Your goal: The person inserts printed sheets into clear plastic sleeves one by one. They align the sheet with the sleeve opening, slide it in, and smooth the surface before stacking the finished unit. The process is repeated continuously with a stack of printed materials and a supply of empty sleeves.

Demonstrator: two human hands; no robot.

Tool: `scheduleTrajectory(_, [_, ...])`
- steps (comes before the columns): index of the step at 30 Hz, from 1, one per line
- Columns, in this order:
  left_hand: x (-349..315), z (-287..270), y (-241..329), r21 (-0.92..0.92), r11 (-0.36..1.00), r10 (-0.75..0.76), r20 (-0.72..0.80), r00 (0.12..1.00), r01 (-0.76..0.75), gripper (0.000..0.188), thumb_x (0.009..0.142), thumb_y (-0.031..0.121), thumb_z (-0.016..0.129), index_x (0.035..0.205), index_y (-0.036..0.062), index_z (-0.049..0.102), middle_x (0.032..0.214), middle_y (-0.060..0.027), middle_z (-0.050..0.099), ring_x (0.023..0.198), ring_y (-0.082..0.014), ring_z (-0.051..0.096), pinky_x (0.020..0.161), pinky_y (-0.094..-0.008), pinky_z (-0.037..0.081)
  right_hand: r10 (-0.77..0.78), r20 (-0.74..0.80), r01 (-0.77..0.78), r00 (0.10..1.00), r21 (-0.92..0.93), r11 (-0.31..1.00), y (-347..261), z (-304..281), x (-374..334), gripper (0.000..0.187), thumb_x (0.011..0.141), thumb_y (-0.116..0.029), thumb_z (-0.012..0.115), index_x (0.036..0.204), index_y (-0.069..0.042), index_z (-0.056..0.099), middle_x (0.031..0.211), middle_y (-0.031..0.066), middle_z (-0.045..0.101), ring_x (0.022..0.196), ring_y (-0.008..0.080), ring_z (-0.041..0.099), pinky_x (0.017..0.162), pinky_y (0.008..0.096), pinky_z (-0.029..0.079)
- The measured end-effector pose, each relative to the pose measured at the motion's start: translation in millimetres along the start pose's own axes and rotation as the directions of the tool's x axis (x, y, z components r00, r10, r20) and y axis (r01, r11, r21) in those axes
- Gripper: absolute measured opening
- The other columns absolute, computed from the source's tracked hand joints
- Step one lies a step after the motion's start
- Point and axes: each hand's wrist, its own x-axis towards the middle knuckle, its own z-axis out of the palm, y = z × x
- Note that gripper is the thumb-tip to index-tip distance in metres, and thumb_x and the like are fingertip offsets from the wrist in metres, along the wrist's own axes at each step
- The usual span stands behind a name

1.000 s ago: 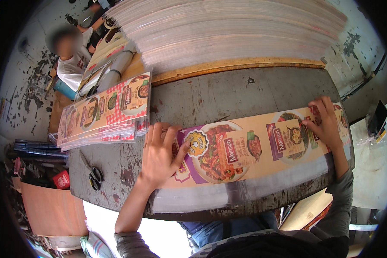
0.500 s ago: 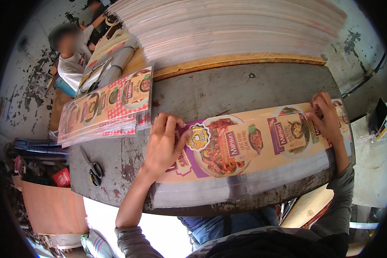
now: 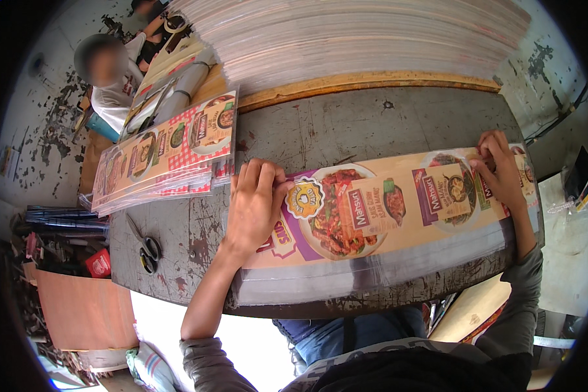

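A long printed strip with food pictures, orange-tan with a purple band, lies across the grey worn table in front of me. Clear plastic film shows along its near side. At the strip's left end, my left hand grips the far edge, fingers curled over and thumb on the printed face. Farther right, my right hand pinches the same far edge between thumb and bent fingers. The fingertips beyond the edge are partly hidden.
Similar printed strips in plastic form a pile at the left. Black-handled scissors lie below it. A tall stack of flat plastic-covered sheets stands behind the table. Another person is at the far left.
The whole view has shifted slightly. Both hands keep hold of the strip's far edge, and the strip shows no clear movement on the table.
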Motion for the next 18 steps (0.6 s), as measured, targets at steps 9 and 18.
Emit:
scheduleTrajectory(9, [-2.2,-4.3,5.2,0.098,0.995,0.028,-0.031,0.999,-0.025,0.018,0.079,0.015,0.064,0.084,0.0048,0.050,0.079,-0.0052,0.053,0.075,-0.0239,0.051,0.069,-0.0355,0.035,0.061,0.046,-0.062,0.997,0.037,0.997,-1.5,-1.6,0.8,0.024,0.077,-0.013,0.062,0.078,-0.002,0.041,0.081,0.0096,0.040,0.073,0.0248,0.039,0.063,0.0326,0.035])
scheduleTrajectory(18, [-6.3,-6.6,7.2,0.072,0.997,-0.032,0.003,0.999,0.032,0.016,0.081,0.015,0.062,0.082,0.0046,0.049,0.078,-0.0064,0.055,0.072,-0.0254,0.053,0.069,-0.0353,0.035,0.025,0.069,-0.021,0.997,-0.055,0.998,-3.3,-2.1,-1.4,0.029,0.079,-0.021,0.061,0.076,-0.003,0.039,0.072,0.0074,0.034,0.068,0.0239,0.035,0.066,0.0339,0.029])
